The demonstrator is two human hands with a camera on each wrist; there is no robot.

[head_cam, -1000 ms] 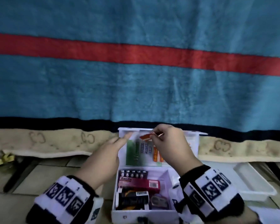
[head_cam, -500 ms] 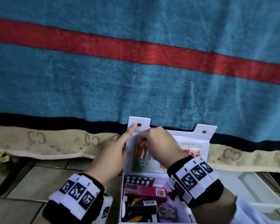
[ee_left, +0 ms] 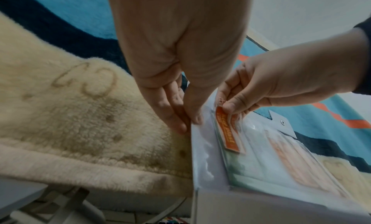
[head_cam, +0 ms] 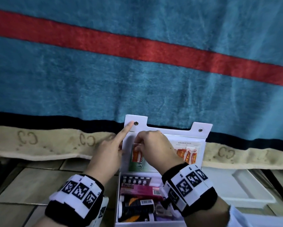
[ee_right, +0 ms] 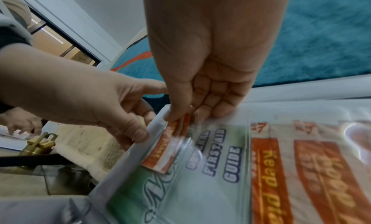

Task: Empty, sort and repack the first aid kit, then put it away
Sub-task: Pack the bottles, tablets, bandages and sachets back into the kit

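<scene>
The white first aid kit (head_cam: 118, 187) sits open on the floor, its lid (head_cam: 170, 131) upright against the blanket. My left hand (head_cam: 119, 145) pinches the lid's left edge (ee_left: 195, 148), index finger stretched up beside a snap. My right hand (head_cam: 138, 142) pinches an orange plaster strip (head_cam: 136, 155) by its top, partly inside the lid's clear pocket, over the green first aid guide (ee_right: 212, 156). More orange plasters (head_cam: 188, 154) lie in the pocket's right half. A blister pack (head_cam: 137, 179), a pink box (head_cam: 142, 190) and a dark bottle (head_cam: 137, 208) fill the kit.
A white tray (head_cam: 245, 189) lies on the tiled floor (head_cam: 31, 182) right of the kit. Behind the lid hangs a teal blanket (head_cam: 137, 79) with a red stripe and a cream border (head_cam: 47, 145). A brass object (ee_right: 38, 146) sits far left.
My right hand has carried the plaster strip from the lid's top down into the left of the pocket. My left index finger has moved up to the snap tab. The lid's tabs now show.
</scene>
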